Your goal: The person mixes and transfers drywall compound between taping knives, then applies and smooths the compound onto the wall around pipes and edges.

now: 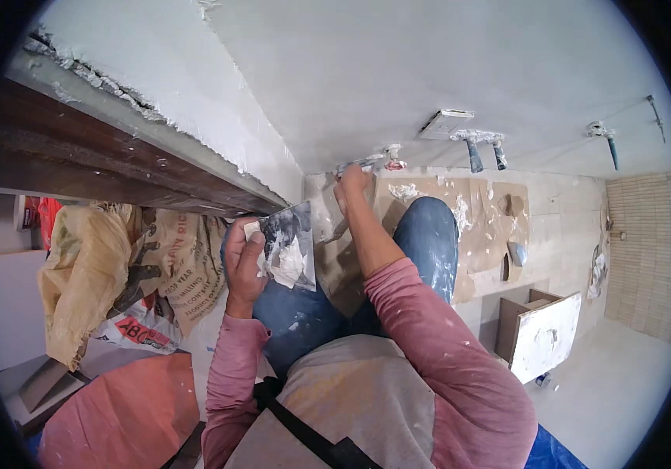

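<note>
Sitting in the left hand, left of the frame's centre, a flat metal plate carries a lump of white paste. The fingers clasp its left edge, thumb on top. It looks thin, light and fairly stiff, likely slick where smeared; that left edge seems the best hold, with the plate kept level, as the soft paste could slide. At upper centre, the right hand grasps a thin blade, probably springy, close to the wall; contact cannot be told. Brown sheeting lies right of centre, sacks at left.
</note>
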Demonstrator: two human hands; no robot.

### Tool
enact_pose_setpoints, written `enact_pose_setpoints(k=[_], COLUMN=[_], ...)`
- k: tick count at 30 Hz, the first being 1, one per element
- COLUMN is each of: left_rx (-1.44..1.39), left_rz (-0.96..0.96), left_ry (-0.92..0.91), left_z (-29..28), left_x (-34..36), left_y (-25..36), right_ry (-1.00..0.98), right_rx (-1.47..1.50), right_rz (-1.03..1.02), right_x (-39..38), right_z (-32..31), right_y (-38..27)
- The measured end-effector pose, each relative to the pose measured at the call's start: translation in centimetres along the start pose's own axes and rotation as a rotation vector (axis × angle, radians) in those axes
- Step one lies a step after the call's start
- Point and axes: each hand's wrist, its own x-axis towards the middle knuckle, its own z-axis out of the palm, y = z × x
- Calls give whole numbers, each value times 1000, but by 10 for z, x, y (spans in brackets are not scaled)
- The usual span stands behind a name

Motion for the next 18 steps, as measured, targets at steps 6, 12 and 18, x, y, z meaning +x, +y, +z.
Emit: enact_pose_setpoints(k=[6, 12, 18], left_rx=[32, -6, 25], left_rz=[-18, -31, -10], left_ry=[36, 8, 56], left_z=[-9, 1, -4], left_x=[-2, 4, -4], left_y=[-4, -5, 0], right_ry=[-239, -356, -477], right_rx=[-1627, -2157, -1583], right_rz=[-274, -513, -245], right_x=[-36, -31, -33], right_z=[41, 64, 78], right_y=[-50, -81, -87])
